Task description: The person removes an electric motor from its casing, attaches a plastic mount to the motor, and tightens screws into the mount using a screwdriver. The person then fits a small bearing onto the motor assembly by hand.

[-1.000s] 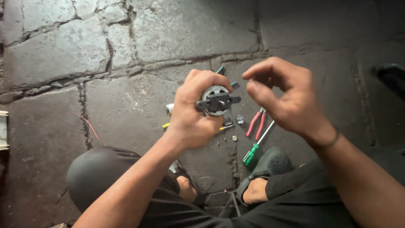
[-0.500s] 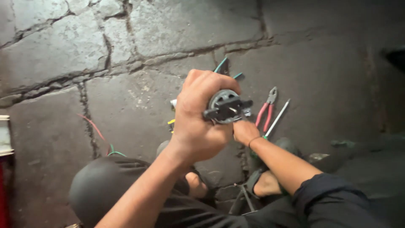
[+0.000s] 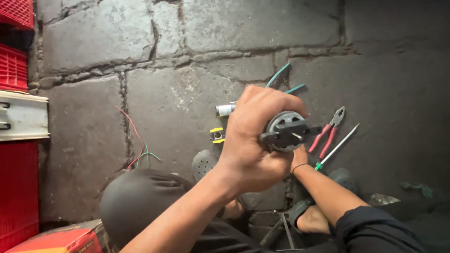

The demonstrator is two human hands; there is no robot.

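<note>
Left hand (image 3: 251,145) grips the round grey motor (image 3: 286,131) aloft, face exposed; right hand (image 3: 299,157), behind the motor, grip hidden; red-handled pliers (image 3: 328,131) right of the motor.

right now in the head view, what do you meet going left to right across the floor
red crates → loose red and green wires → small yellow and black part → left hand gripping the round grey motor part → red-handled pliers → green-handled screwdriver

Stone floor (image 3: 187,98), pliers (image 3: 328,132), screwdriver (image 3: 338,146), wires (image 3: 140,150)
</note>
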